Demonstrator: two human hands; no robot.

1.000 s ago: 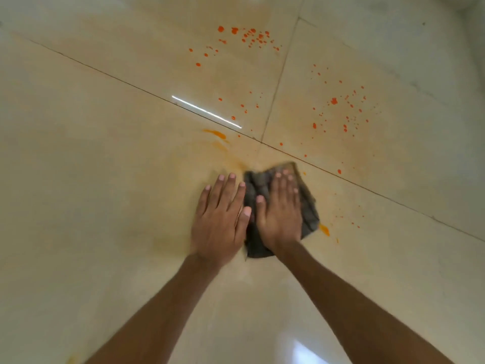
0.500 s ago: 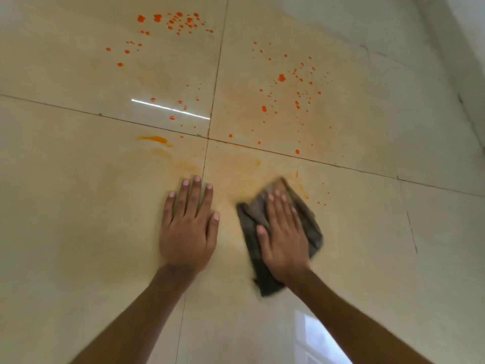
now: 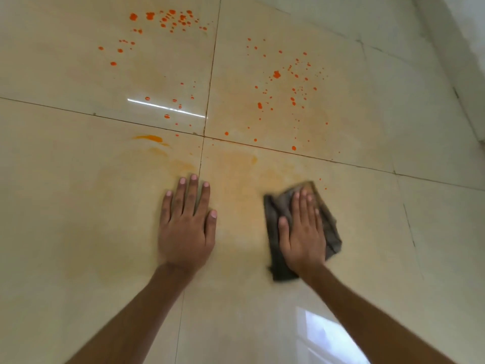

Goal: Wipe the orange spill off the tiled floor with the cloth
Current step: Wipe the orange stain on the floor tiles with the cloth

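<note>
A dark grey cloth (image 3: 331, 227) lies bunched on the cream tiled floor (image 3: 65, 179). My right hand (image 3: 301, 237) presses flat on top of it, fingers together and pointing away from me. My left hand (image 3: 187, 222) rests flat on the bare tile to the left, fingers spread, holding nothing. Orange droplets (image 3: 277, 74) dot the far right tile, and another cluster of droplets (image 3: 168, 19) marks the far left tile. A pale orange smear (image 3: 236, 179) covers the tiles between and ahead of my hands, with a stronger streak (image 3: 149, 138) at the left.
Dark grout lines (image 3: 207, 101) cross just ahead of my left hand. A wall base (image 3: 462, 61) runs along the far right. A bright window reflection (image 3: 325, 334) shines on the tile near my right forearm.
My right hand has slid the cloth to the right, away from my left hand, leaving a faint smear. The view has shifted so the droplets sit more centrally.
</note>
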